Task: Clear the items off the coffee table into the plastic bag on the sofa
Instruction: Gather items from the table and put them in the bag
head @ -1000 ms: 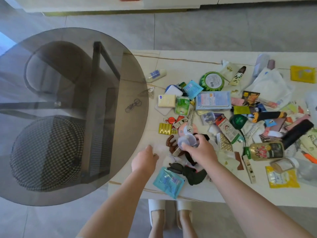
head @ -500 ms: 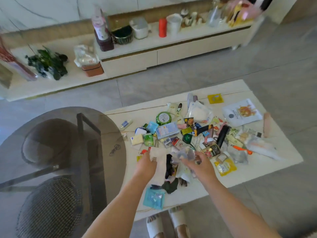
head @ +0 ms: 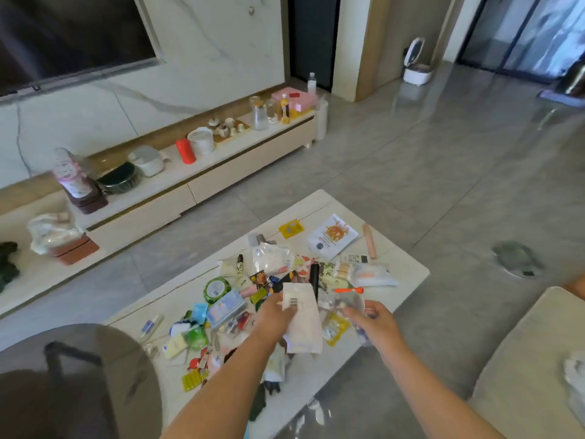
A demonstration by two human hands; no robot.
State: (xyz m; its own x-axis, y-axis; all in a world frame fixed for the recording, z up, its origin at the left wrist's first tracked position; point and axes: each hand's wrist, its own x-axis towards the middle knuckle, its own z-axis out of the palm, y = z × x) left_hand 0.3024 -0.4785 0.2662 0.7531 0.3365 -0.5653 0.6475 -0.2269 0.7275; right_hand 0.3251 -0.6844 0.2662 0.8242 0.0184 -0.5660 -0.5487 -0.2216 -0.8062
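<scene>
A living room in a home.
A big dark TV hangs on a white marble wall, and a long low cabinet under it holds cups, jars and bottles. The floor has shiny grey tiles, and a pale sofa sits at the right.

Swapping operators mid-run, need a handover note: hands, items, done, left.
Left hand: grips a white packet, lifted above the pile.
Right hand: holds a clear plastic item; blurred, can't identify it.
Coffee table: most of the clutter remains on it, including green round tin, yellow sachet, white snack pouch.
Plastic bag: on the sofa at the right edge, contents not visible.
Left: carry both items to the bag, then clear the rest.
</scene>
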